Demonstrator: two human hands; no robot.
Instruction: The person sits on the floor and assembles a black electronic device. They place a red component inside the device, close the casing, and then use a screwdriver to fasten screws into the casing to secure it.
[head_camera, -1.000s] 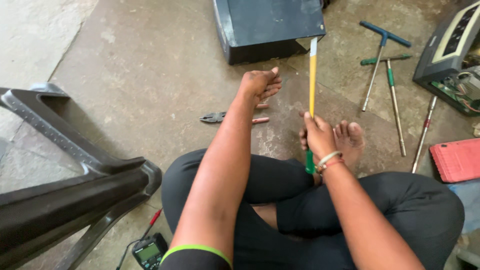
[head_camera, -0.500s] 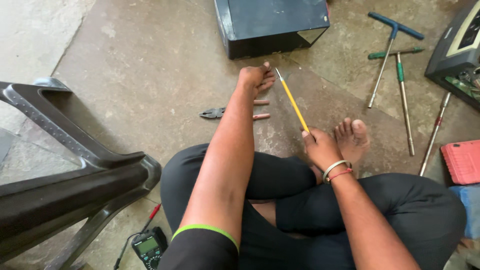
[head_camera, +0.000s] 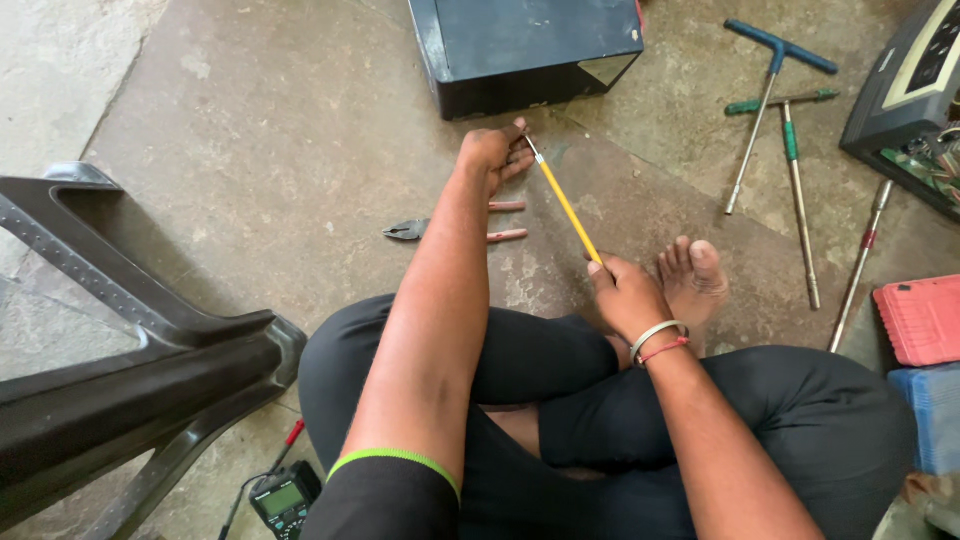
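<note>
Right hand (head_camera: 625, 292) is closed around the handle end of the yellow screwdriver (head_camera: 566, 205), left hand (head_camera: 495, 152) pinching its tip, low over the floor (head_camera: 280, 150) by the dark box (head_camera: 525, 50). Risk I'd guess: the tip slips and jabs a finger, since both hands pull on it.

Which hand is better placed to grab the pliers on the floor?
Probably the left hand: it hovers just above the pliers. The right hand grips the yellow tool.

We're on a repair workshop's concrete floor (head_camera: 250, 150): T-handle wrenches (head_camera: 770, 100) upper right, pliers (head_camera: 440, 230) centre, multimeter (head_camera: 285, 500) bottom.
</note>
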